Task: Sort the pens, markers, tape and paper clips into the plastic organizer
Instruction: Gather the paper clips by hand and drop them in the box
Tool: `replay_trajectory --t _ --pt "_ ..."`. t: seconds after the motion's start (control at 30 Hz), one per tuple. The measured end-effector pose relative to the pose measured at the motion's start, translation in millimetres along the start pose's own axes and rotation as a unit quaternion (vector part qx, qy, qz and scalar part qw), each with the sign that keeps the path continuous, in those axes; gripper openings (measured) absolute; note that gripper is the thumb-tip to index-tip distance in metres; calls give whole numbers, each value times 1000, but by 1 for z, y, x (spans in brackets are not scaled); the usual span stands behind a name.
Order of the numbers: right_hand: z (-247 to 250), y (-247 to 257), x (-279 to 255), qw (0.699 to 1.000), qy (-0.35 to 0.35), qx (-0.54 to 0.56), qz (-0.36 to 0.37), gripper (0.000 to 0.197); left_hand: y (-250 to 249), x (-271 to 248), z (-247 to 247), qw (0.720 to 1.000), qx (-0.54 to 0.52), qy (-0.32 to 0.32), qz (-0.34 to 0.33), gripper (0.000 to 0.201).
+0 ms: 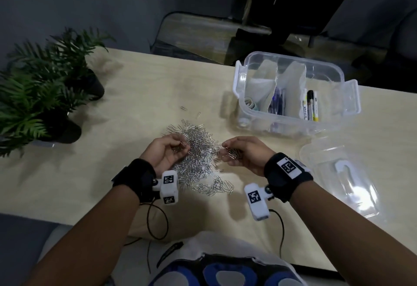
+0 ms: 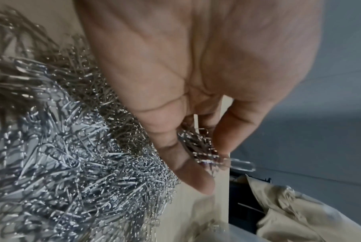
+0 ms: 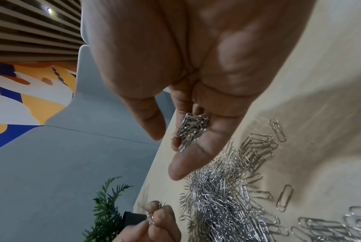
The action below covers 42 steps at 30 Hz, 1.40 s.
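A big heap of silver paper clips (image 1: 198,150) lies on the table between my hands. My left hand (image 1: 168,150) hovers at the heap's left edge, fingers curled round a small bunch of clips (image 2: 198,145). My right hand (image 1: 239,152) is at the heap's right edge, palm up, cupping another bunch of clips (image 3: 192,129) in its curled fingers. The clear plastic organizer (image 1: 293,96) stands at the back right. Its sections hold a tape roll (image 1: 249,103), blue pens (image 1: 277,101) and markers (image 1: 310,105).
The organizer's clear lid (image 1: 345,170) lies flat to the right of my right hand. Two potted ferns (image 1: 45,87) stand at the table's left. Two stray clips (image 1: 190,112) lie beyond the heap. A chair (image 1: 203,35) sits behind the table.
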State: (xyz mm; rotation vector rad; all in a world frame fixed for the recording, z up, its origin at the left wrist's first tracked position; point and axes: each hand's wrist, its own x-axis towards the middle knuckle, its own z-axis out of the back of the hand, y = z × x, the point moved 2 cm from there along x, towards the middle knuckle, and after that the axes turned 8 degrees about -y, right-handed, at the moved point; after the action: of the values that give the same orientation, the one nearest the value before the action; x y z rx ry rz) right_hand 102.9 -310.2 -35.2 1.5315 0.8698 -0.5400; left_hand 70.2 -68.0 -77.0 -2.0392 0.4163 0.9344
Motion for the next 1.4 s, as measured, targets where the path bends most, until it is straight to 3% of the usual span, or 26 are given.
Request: replay_trajectory --t 0.17,0.33,0.6,0.83,1.0,1.07,1.2,1.4 --pt "-3 3 -2 1000 7 5 0 12 -1 -4 -11 1000 19 12 1 17" --pt "-6 12 -7 1000 24 -8 6 8 -11 -8 -30 992 122 10 -28 26" --pt "13 81 -31 993 58 59 84 14 -69 -25 -113 978 188 71 -61 16" --pt "53 143 -24 971 -55 175 151 18 -120 -6 -206 952 269 108 -102 13" --pt "66 175 8 953 -108 248 137 11 -128 20 -253 932 331 93 -114 12" --pt "67 182 18 956 -123 231 135 8 -126 29 -264 917 368 94 -122 4" --pt "68 188 34 957 -155 210 129 7 -122 49 -277 880 439 67 -166 17" --pt "77 185 49 958 -219 139 121 22 -121 60 -293 784 577 12 -230 28"
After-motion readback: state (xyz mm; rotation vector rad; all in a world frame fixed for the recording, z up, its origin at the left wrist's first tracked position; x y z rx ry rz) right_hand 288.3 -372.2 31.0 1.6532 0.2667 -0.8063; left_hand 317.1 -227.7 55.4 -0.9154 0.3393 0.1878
